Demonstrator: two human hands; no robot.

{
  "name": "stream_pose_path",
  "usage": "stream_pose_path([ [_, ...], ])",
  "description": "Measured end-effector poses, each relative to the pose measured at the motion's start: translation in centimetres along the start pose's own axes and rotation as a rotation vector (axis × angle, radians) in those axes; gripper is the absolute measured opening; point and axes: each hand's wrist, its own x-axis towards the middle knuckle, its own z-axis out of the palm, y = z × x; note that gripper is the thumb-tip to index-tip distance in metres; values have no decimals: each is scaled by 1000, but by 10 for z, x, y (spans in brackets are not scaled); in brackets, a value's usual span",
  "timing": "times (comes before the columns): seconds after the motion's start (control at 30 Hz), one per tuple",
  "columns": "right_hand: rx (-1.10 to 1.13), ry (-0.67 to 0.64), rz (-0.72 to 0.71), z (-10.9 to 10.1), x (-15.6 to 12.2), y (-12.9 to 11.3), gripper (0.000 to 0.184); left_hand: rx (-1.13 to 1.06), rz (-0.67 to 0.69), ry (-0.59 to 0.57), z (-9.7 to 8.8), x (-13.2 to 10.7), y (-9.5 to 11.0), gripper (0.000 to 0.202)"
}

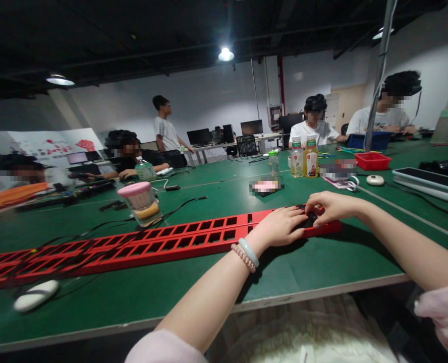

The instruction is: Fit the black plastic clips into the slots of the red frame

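A long red slotted frame (193, 237), with two rows of rectangular openings, lies across the green table. Over its right end, my left hand (279, 227) lies palm down with its fingers stretched out, the fingertips touching a small black part (312, 220) at the frame. My right hand (335, 207) bends down from the other side, thumb and fingers closed around that black part. The part's exact kind is hidden by my fingers. A black cable (91, 247) runs over the left portion of the frame.
A white computer mouse (37, 296) lies at the near left. Behind the frame stand a pink-lidded cup (143, 206) and two drink bottles (303, 159). A red tray (373, 161) sits by a metal pole (377, 75). Several people sit around the table.
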Motion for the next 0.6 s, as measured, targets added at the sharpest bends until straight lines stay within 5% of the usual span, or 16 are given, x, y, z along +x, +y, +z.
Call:
stream_pose_path([
  [0.6, -8, -31, -49, -1, 2, 0, 47, -5, 25, 26, 0, 1, -1, 37],
])
